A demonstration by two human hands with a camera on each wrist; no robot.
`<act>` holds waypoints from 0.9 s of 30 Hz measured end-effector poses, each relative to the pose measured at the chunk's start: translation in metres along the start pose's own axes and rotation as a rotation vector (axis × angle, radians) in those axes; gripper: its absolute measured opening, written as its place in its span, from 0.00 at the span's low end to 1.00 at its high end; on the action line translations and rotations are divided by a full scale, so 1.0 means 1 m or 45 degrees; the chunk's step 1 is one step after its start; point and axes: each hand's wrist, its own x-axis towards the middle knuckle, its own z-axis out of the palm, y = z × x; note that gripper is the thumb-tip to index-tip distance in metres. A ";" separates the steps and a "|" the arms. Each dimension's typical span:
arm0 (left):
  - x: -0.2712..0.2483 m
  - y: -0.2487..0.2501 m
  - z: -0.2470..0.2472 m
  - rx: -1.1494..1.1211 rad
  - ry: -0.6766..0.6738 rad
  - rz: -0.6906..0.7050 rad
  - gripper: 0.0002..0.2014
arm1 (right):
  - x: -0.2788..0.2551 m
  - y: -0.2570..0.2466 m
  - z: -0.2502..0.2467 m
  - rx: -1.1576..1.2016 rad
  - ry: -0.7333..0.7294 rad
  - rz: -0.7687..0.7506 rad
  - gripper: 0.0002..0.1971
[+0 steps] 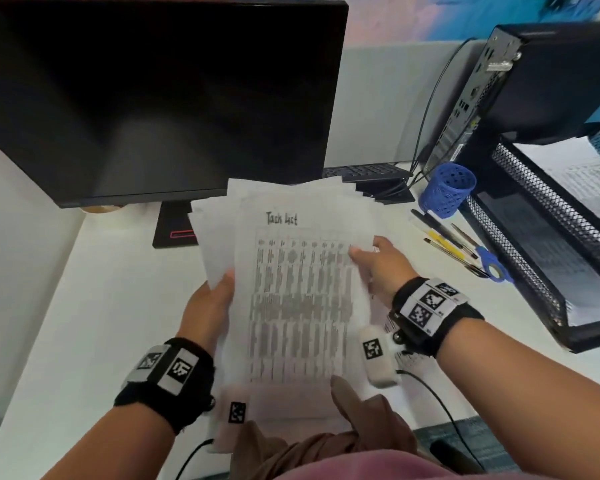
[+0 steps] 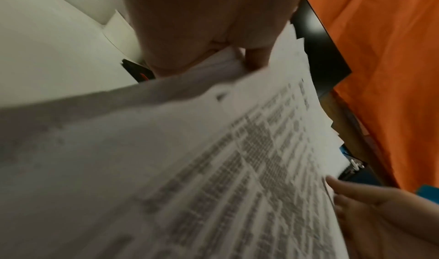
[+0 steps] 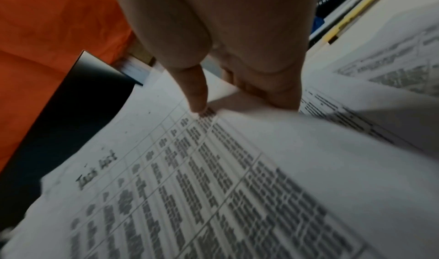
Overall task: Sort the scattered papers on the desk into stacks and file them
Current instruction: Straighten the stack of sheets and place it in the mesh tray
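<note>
A fanned bundle of white printed papers (image 1: 302,299) is held up over the desk, its top sheet a table headed "Task list" (image 3: 213,188). My left hand (image 1: 212,299) grips the bundle's left edge, thumb on top (image 2: 256,60). My right hand (image 1: 378,265) pinches the right edge of the top sheet, thumb (image 3: 197,94) on its printed face and fingers behind. Another printed sheet (image 3: 392,71) lies on the desk under my right wrist.
A black monitor (image 1: 153,98) stands behind the papers. At the right are a black mesh tray (image 1: 548,244) with papers in it, a computer case (image 1: 534,84), a tipped blue pen cup (image 1: 447,190), loose pens (image 1: 447,240) and blue scissors (image 1: 492,265). The white desk (image 1: 84,306) extends left.
</note>
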 end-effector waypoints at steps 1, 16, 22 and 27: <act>-0.004 0.003 0.004 0.030 0.035 0.013 0.27 | -0.003 0.002 0.004 -0.095 -0.051 -0.018 0.25; -0.039 0.094 0.007 -0.045 0.068 0.824 0.16 | -0.068 -0.073 -0.005 0.018 0.075 -0.853 0.19; -0.044 0.090 0.006 0.025 -0.193 0.753 0.34 | -0.081 -0.071 -0.012 0.070 0.015 -0.908 0.29; -0.032 0.095 -0.001 0.132 -0.447 0.609 0.41 | -0.085 -0.092 -0.018 0.017 0.251 -1.254 0.31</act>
